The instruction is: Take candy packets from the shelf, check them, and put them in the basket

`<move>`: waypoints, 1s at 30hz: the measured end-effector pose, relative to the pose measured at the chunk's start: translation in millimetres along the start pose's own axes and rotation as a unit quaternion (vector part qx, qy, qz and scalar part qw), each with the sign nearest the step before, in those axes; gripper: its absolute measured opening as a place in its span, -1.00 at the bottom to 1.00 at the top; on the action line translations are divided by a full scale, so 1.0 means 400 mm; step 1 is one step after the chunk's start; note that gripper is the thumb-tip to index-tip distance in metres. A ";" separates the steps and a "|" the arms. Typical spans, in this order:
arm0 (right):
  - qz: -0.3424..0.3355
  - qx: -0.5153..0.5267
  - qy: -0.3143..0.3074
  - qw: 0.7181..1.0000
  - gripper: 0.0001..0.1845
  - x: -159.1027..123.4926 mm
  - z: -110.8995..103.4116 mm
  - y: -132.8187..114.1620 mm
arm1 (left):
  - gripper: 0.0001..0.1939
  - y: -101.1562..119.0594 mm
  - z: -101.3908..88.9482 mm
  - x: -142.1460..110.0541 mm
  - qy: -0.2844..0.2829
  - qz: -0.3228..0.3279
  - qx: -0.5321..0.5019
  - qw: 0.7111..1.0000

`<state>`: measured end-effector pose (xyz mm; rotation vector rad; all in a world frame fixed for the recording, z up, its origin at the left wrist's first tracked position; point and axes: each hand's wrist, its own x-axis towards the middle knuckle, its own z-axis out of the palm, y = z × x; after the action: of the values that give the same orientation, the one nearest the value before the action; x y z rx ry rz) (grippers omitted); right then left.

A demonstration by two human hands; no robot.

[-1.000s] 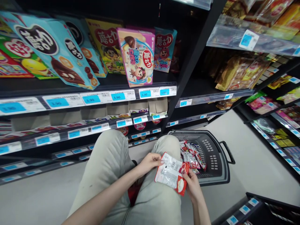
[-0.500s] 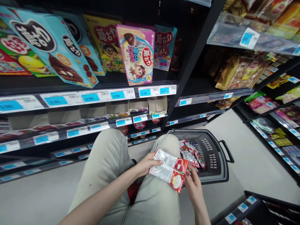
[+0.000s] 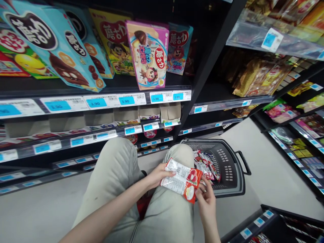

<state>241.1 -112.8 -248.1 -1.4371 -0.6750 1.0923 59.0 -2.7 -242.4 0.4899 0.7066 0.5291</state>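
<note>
Red-and-white packet (image 3: 178, 179): you're pinching opposite ends, left hand (image 3: 160, 175), right hand (image 3: 207, 198). Edge grips are likely leaving it readable.

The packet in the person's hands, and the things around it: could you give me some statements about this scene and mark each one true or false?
1. The left hand and the right hand both touch the packet. True.
2. The packet is plain blue all over. False: the side in view is red and whitish, with print and pictures.
3. The purple-edged box stands to the right of the yellow box, as seen in the picture. True.
4. The basket is empty. False: other packets lie in it.
5. The basket stands on the floor. True.
</note>
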 end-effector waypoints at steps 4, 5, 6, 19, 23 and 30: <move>0.005 -0.041 0.035 0.999 -0.47 -0.009 0.007 -0.007 | -0.61 -0.006 -0.004 0.002 -0.014 0.000 0.008 1.000; 0.001 -0.050 0.045 0.998 -0.46 -0.009 0.007 -0.009 | -0.61 -0.008 -0.005 0.002 -0.020 0.001 0.010 1.000; -0.003 -0.057 0.057 0.997 -0.47 -0.008 0.007 -0.010 | -0.61 -0.009 -0.005 0.002 -0.025 0.002 0.012 1.000; 0.059 0.006 0.058 0.997 -0.71 0.014 0.006 0.013 | -0.63 -0.007 0.006 0.000 -0.006 -0.004 0.008 1.000; 0.053 -0.038 -0.008 0.998 -0.61 0.008 0.020 -0.020 | -0.63 -0.009 0.008 0.001 -0.001 -0.005 0.010 1.000; 0.111 0.023 0.015 0.993 -0.66 0.019 0.041 -0.014 | -0.63 -0.014 0.002 0.004 -0.013 -0.002 0.037 0.999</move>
<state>230.5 -98.1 -243.1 -1.5112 -0.4735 1.2478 62.2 -6.3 -245.8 0.5639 0.7049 0.4935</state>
